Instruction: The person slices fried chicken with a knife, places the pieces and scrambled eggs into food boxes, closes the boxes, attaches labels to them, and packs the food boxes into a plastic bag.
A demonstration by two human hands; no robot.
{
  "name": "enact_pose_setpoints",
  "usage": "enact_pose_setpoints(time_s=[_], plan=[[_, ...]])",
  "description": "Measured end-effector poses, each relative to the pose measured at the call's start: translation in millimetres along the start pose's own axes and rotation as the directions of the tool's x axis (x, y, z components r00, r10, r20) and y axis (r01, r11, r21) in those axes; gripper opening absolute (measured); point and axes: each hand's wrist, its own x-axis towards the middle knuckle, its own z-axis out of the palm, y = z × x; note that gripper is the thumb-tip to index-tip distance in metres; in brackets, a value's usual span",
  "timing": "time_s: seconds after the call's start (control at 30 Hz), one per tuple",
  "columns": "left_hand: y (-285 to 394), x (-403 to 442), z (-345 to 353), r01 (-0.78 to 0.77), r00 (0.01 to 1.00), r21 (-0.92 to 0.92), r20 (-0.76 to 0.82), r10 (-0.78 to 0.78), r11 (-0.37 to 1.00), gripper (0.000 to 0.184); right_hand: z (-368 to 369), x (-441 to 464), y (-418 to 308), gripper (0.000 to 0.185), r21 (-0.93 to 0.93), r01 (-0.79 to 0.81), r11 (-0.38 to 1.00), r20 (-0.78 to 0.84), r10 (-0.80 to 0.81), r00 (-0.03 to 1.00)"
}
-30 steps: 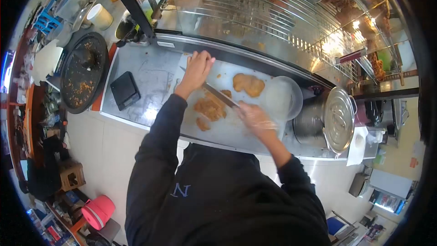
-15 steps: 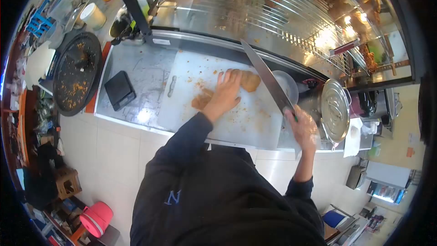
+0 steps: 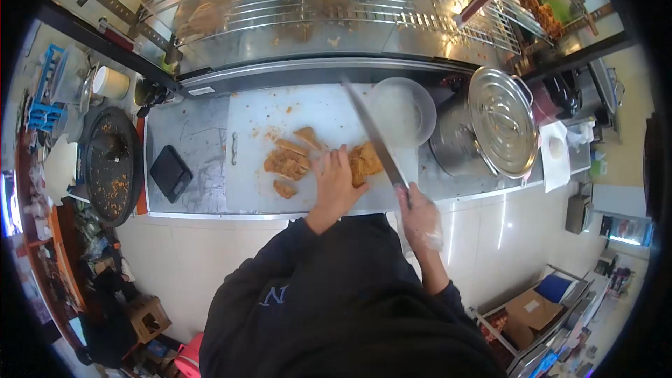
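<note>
On the white cutting board (image 3: pixel 245 182) lie golden-brown pieces of fried meat. My left hand (image 3: pixel 334 178) rests with fingers stretched out between the cut pieces (image 3: pixel 287 161) on its left and a larger chunk of fried meat (image 3: pixel 366 160) on its right. Its fingertips and thumb are at the edge of that chunk. My right hand (image 3: pixel 421 220), in what looks like a clear plastic glove, grips a large knife (image 3: pixel 380 141) by its handle. The long blade slants up and left above the board, past the chunk, slightly blurred.
A translucent round bowl (image 3: pixel 402 112) stands at the board's right end, beside a lidded steel pot (image 3: pixel 455 136). A black scale-like device (image 3: pixel 171 173) and a dark round pan (image 3: pixel 113 168) are leftward. Behind the board runs a glass cabinet with wire racks (image 3: pixel 336 10).
The view has turned and shifted. My left hand has moved nearer the board's front edge, uncovering cut pieces on its left. The knife, still in my right hand, has come closer to the chunk.
</note>
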Motion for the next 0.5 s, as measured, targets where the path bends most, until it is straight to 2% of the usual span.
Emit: enact_pose_setpoints(time_s=[0.03,0.13,0.2,0.27,0.37,0.5], plan=[[-0.4,-2.7,-8.2,-0.023,0.997,-0.026,-0.069,0.021,0.999,0.070,11.8,4.0,4.3,0.028,-0.067,0.064,0.996,0.024,-0.062,0.998],[2.4,6.3,-49.5,-0.127,0.964,-0.104,-0.247,0.098,0.986,0.057,19.3,11.1,2.8,0.023,-0.076,0.204,0.976,0.011,-0.204,0.979],[6.5,38.5,-71.2,-0.224,0.928,-0.162,-0.338,0.159,0.961,0.046,12.0,7.0,-3.3,0.019,-0.085,0.222,0.971,0.023,-0.221,0.975],[15.9,79.7,-62.2,-0.460,0.863,-0.182,-0.324,0.388,0.869,0.031,9.5,5.7,-8.2,0.019,-0.098,0.211,0.973,0.059,-0.206,0.977],[3.1,122.9,-13.8,-0.504,0.862,-0.260,-0.106,0.495,0.823,0.025,12.5,11.3,-7.6,0.021,-0.115,0.158,0.981,0.113,-0.145,0.983],[-2.8,120.0,-6.8,-0.454,0.891,-0.232,-0.114,0.440,0.860,0.021,8.0,13.7,-2.4,0.019,-0.101,0.173,0.980,0.153,-0.156,0.976]])
